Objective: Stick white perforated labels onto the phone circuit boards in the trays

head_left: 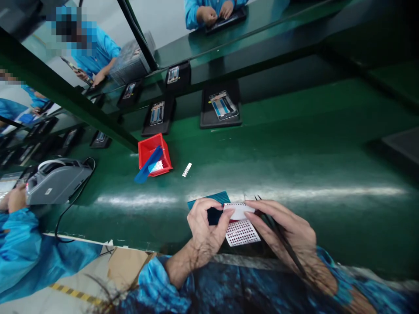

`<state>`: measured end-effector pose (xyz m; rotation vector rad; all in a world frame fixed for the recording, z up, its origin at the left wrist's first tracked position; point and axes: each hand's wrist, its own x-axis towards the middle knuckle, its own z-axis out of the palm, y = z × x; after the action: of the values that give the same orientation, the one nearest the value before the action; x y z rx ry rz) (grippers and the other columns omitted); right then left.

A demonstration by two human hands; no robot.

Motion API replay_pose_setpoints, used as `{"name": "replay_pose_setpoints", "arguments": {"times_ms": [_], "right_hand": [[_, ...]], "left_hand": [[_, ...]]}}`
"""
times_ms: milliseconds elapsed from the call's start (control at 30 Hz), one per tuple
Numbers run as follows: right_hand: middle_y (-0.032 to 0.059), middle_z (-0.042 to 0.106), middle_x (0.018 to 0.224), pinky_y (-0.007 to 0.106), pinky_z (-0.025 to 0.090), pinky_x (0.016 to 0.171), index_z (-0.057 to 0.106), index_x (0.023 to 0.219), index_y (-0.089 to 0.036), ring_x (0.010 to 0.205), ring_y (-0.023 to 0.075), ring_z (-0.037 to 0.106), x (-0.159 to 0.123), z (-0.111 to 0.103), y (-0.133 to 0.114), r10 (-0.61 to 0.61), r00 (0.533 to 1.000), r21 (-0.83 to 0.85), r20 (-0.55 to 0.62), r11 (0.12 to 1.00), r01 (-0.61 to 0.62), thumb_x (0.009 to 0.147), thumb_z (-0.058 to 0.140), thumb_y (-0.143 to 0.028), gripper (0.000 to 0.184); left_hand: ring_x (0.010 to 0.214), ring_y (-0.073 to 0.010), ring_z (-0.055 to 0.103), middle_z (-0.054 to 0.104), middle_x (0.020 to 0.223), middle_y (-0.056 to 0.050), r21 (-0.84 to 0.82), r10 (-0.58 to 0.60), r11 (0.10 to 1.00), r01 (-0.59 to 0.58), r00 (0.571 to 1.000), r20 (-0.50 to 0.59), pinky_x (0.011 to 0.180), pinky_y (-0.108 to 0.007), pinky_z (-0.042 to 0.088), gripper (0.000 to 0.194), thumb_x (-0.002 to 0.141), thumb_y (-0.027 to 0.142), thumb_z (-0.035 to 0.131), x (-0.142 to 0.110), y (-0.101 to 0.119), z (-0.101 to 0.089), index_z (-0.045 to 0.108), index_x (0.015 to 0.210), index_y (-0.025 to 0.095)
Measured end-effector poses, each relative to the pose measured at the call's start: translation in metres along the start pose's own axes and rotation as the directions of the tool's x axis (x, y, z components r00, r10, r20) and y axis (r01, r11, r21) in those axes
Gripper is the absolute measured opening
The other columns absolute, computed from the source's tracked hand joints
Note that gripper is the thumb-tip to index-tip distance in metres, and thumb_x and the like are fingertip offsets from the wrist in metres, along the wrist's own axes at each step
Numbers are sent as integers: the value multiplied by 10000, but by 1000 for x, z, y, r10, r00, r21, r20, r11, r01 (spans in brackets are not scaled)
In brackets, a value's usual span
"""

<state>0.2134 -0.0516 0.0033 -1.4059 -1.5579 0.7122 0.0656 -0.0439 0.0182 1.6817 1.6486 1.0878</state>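
Working along the green belt [294, 144], I have nothing of my own sent onward yet, as far as I can judge: the phone frame on its black tray [221, 109] lies well beyond my fingertips, untouched, and the red bin [153, 155] with its blue strip sits off past my left hand. Between my hands is the white dotted sheet [242, 231], held just over the belt's near edge. My left hand [204, 226] pinches its upper strip between thumb and forefinger, over a teal pad. My right hand [281, 226] steadies the other end with its fingers [258, 218] and grips the black tweezers [278, 231] along the palm. One small white piece [187, 169] lies alone beyond my left fingers. I judge the peeling has barely started. What sits under my left thumb is dark and unclear, the tweezer tips blur, and I cannot tell how many dots are gone.
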Motion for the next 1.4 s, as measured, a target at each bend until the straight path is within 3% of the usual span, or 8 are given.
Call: {"name": "replay_pose_setpoints", "arguments": {"times_ms": [233,533,767,867,1033,1267,1400], "right_hand": [[-42,567,838,349,499,638,500,895,-389,716,197,562,2,-10,2,44,999,26,30,999,-45,647,504,-221,300],[-30,558,817,298,491,604,521,887,-341,708,170,552,0,-20,0,78,995,54,67,995,-81,643,512,-189,288],[-25,556,802,251,464,601,533,905,-286,714,132,537,-1,-31,-4,39,987,36,153,998,-45,620,554,-169,308],[-29,563,796,240,469,608,537,889,-284,706,124,542,2,-37,-8,41,980,23,196,999,-47,619,556,-179,291],[-25,569,797,221,483,616,536,888,-276,704,118,550,4,-44,-13,40,970,21,241,999,-47,613,562,-178,293],[-35,559,782,196,471,582,538,865,-285,690,103,539,2,-47,-17,73,959,-33,274,997,-66,618,553,-185,267],[-33,554,758,199,463,578,539,833,-274,669,101,537,2,-46,-16,36,966,-85,258,996,-15,625,539,-184,227]], "left_hand": [[740,-171,536,565,751,5,59,47,997,-46,999,-16,734,-380,436,169,612,202,563,-2,7,5,494,759,250],[679,-147,571,606,725,7,-96,-66,993,73,995,69,669,-320,492,193,626,168,554,-9,12,15,548,799,253],[652,-138,615,646,720,-18,-227,-158,952,203,967,200,537,-225,529,118,666,185,527,-10,15,17,591,764,172],[696,-144,623,657,781,-14,-249,-158,944,216,959,235,587,-239,546,138,660,173,535,-11,15,15,587,788,183],[796,-159,607,660,818,32,-225,-80,964,140,963,258,733,-280,531,242,597,154,599,-10,18,11,593,825,234],[798,-151,607,669,792,46,-103,64,994,-36,959,277,706,-265,540,234,621,152,580,-7,23,8,583,842,227],[732,-124,613,665,761,60,-32,145,989,-142,953,267,797,-315,503,244,623,117,574,-9,22,5,583,838,234]]}}
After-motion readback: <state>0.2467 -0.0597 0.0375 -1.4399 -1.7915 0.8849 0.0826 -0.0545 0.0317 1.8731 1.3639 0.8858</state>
